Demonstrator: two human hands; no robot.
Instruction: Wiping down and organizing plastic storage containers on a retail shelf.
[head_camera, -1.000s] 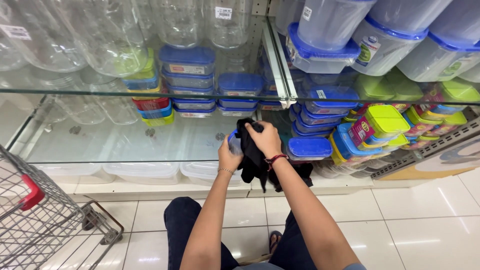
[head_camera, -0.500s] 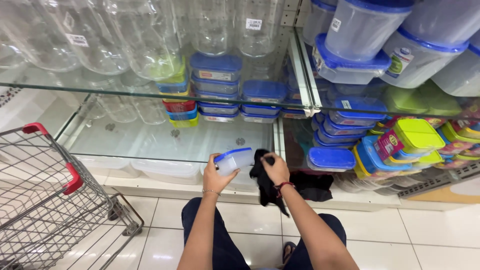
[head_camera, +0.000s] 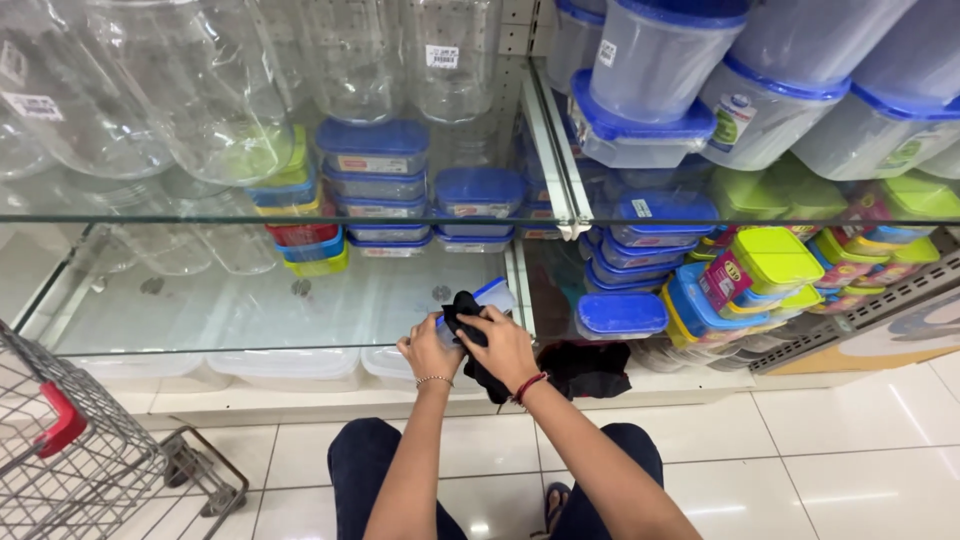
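Note:
My left hand (head_camera: 428, 352) grips a small clear plastic container with a blue lid (head_camera: 490, 297) from its left side, just above the front edge of the lower glass shelf (head_camera: 300, 310). A black cloth (head_camera: 468, 318) is pressed against the container by my right hand (head_camera: 505, 345), and its tail hangs down past my wrist. Both arms reach forward from a crouch, with my knees in dark trousers below.
Stacks of blue-lidded containers (head_camera: 375, 180) fill the back of the shelf. Big clear jars (head_camera: 200, 90) stand on the upper glass shelf. More blue and green-lidded boxes (head_camera: 770, 265) crowd the right bay. Another black cloth (head_camera: 590, 365) lies on the shelf base. A wire shopping cart (head_camera: 80, 450) stands at left.
The view has shifted and my hands have come lower and closer to the shelf edge. The container is now turned with my right hand and the cloth on top of it.

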